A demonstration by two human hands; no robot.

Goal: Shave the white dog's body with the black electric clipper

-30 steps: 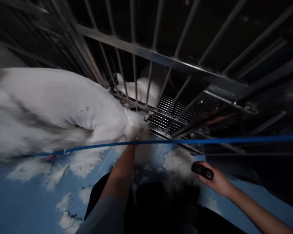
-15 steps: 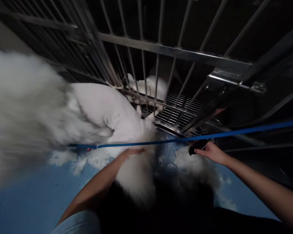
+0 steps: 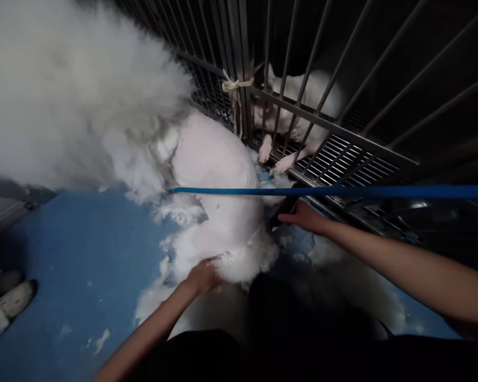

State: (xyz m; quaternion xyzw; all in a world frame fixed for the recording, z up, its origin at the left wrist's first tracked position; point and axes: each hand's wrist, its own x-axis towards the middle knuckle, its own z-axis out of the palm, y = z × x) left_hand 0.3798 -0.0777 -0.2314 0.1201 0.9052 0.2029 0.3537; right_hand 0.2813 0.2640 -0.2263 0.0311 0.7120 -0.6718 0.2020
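A big white dog stands on a blue table, its body shorn short and its front still fluffy. My left hand is closed in the fur at the dog's rear. My right hand grips a dark clipper held against the dog's flank. A blue leash runs taut from the dog's middle off to the right. Clumps of cut white fur lie around the dog.
A steel-barred cage stands right behind the table, with another white animal inside, its paws at the bars. A cloth tie knots two bars. A shoe shows at the lower left.
The view swung left and down. The dog's fluffy front now fills the upper left. My right hand moved the clipper in to the dog's flank; my left hand slid lower on its rear.
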